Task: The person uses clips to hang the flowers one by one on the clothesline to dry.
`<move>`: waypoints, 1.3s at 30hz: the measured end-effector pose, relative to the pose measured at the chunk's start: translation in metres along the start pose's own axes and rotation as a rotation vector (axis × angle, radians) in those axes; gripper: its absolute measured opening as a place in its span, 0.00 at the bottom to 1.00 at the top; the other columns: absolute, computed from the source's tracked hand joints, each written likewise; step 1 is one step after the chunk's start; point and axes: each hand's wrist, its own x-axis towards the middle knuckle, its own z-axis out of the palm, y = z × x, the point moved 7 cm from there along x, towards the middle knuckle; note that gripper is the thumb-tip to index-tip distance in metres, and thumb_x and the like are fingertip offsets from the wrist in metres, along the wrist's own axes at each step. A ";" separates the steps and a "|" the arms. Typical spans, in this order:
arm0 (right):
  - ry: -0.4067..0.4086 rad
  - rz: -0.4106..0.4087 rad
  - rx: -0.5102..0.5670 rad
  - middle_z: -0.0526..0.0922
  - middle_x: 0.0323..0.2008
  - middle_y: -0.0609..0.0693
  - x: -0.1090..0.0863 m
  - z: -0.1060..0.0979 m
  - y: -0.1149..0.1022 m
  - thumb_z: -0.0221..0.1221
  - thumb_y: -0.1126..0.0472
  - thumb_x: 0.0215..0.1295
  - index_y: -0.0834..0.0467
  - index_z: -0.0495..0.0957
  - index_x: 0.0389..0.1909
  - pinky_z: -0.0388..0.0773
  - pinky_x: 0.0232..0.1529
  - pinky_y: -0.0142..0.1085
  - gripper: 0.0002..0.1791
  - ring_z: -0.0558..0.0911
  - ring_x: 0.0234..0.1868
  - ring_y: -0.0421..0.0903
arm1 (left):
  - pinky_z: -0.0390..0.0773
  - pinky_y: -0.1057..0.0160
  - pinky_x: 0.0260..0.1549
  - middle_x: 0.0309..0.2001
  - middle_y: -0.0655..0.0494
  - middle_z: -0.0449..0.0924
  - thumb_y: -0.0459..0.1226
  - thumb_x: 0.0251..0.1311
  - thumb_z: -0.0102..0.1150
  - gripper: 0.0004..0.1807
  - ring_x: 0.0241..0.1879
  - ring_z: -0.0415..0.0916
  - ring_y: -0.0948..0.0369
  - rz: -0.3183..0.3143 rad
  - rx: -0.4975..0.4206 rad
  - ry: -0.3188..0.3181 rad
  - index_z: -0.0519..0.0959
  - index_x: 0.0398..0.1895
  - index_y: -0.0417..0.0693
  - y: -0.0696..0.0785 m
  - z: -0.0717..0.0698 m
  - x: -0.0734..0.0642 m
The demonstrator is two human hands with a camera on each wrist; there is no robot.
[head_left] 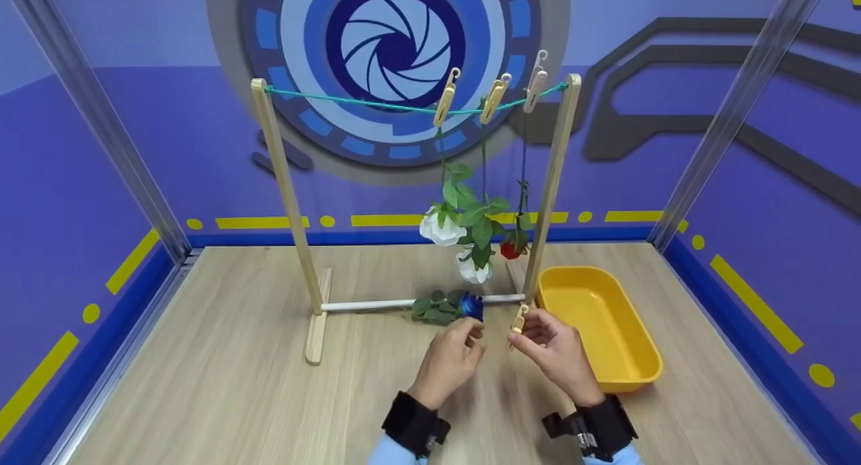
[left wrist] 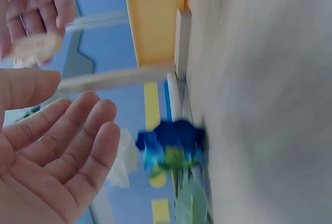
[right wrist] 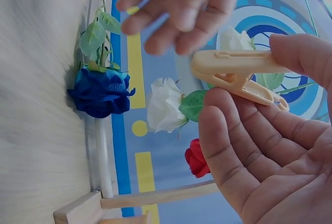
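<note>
My right hand (head_left: 557, 354) pinches a beige plastic clothespin (right wrist: 236, 64) between thumb and fingers, its hook end upward in the head view. Nothing is held in my left hand (head_left: 446, 359), whose fingers are loosely bent and apart from the thumb. Just beyond the left fingertips, a blue rose (head_left: 472, 307) with green leaves lies on the table by the rack's white lower bar (head_left: 370, 305). From the green cord (head_left: 350, 101) hang two white roses (head_left: 444, 228) and a red rose (head_left: 509, 249), held by clothespins (head_left: 496, 99).
The wooden rack has a left post (head_left: 286, 189) and a right post (head_left: 555, 182) on feet. Right of it stands a yellow tray (head_left: 646, 377), close beside my right hand. Blue patterned walls (head_left: 155, 149) enclose the wooden table (head_left: 222, 357) at the back and sides.
</note>
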 end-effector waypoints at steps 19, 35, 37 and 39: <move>-0.001 0.030 -0.015 0.85 0.35 0.51 0.001 -0.001 0.002 0.73 0.65 0.61 0.62 0.83 0.44 0.83 0.39 0.30 0.12 0.84 0.34 0.44 | 0.79 0.44 0.56 0.55 0.33 0.79 0.28 0.63 0.66 0.23 0.56 0.79 0.39 -0.188 0.224 0.087 0.77 0.60 0.27 -0.085 -0.062 -0.001; 0.001 0.043 -0.032 0.85 0.36 0.51 0.000 -0.003 0.004 0.72 0.64 0.62 0.63 0.82 0.47 0.82 0.39 0.30 0.15 0.83 0.35 0.43 | 0.65 0.36 0.66 0.69 0.34 0.71 0.31 0.70 0.60 0.25 0.70 0.66 0.39 -0.261 0.307 -0.035 0.73 0.69 0.33 -0.100 -0.053 0.002; 0.000 0.031 -0.031 0.86 0.36 0.51 0.000 -0.003 0.004 0.72 0.64 0.62 0.63 0.83 0.47 0.82 0.39 0.30 0.15 0.83 0.35 0.43 | 0.66 0.36 0.64 0.68 0.34 0.72 0.31 0.69 0.60 0.25 0.69 0.67 0.39 -0.255 0.319 -0.036 0.74 0.68 0.33 -0.100 -0.052 0.003; 0.001 0.019 -0.033 0.86 0.35 0.51 0.000 -0.003 0.004 0.73 0.65 0.62 0.62 0.83 0.46 0.83 0.38 0.30 0.14 0.84 0.34 0.43 | 0.68 0.36 0.62 0.67 0.35 0.74 0.31 0.69 0.60 0.25 0.67 0.68 0.39 -0.248 0.338 -0.036 0.74 0.68 0.33 -0.101 -0.051 0.003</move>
